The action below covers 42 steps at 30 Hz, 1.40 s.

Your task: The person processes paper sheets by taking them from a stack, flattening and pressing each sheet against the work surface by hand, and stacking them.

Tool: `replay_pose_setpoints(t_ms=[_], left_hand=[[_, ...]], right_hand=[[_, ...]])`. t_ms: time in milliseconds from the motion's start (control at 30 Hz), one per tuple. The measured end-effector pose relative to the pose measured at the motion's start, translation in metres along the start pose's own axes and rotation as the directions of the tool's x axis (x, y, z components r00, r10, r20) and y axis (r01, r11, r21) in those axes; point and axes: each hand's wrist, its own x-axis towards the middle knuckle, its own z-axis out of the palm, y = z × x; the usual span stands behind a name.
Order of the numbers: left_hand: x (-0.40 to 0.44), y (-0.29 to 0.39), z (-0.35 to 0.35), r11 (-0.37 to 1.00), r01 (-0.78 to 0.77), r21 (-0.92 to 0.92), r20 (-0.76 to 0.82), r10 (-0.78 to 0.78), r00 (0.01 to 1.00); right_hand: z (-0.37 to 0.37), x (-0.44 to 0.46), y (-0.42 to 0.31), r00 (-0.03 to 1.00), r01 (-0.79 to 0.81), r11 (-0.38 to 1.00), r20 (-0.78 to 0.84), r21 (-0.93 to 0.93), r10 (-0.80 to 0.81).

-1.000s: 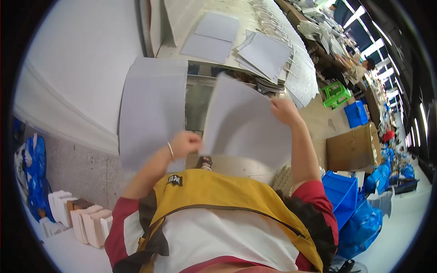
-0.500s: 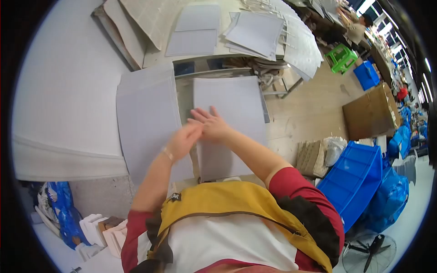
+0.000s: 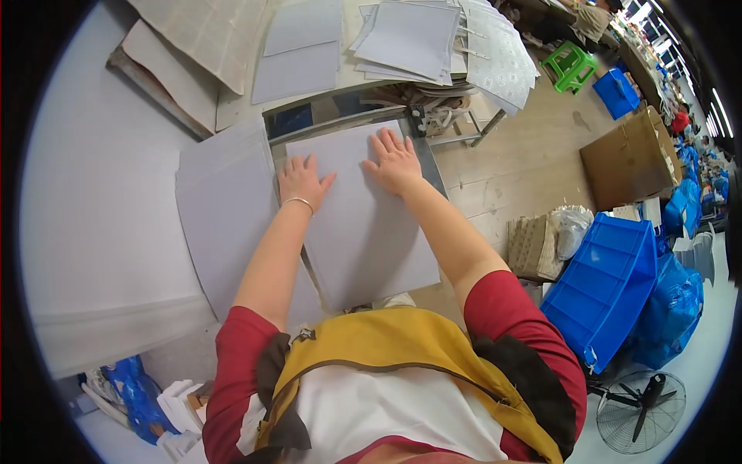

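Observation:
Both palms lie flat on a large white sheet (image 3: 363,247), possibly the top of a stack, in front of my body. My left hand (image 3: 304,180) presses near its left edge, fingers spread, a bracelet on the wrist. Toward the sheet's far right part, my right hand (image 3: 396,161) rests with its fingers apart. Neither hand grips anything. Left of this sheet lies a second pile of large white sheets (image 3: 220,209), a narrow gap between them.
Beyond are smaller white sheets (image 3: 406,39) and patterned sheets (image 3: 498,66) on a table. To the right stand a cardboard box (image 3: 630,158), a green stool (image 3: 570,67), a blue crate (image 3: 599,286) and a floor fan (image 3: 641,410). A person (image 3: 591,19) is at the far right.
My hands were together near the sheet's left edge; they have parted. The right moved farther out and to the right, the left forward onto the sheet. The view has shifted slightly.

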Motion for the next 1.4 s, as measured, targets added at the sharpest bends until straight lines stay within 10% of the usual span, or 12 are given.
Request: replay_pose_setpoints(t_ms=[1400], left_hand=[[0.016, -0.008, 0.008, 0.996, 0.057, 0.074, -0.129, -0.047, 0.990]], right_hand=[[-0.007, 0.016, -0.022, 0.991, -0.108, 0.988, -0.087, -0.111, 0.098]])
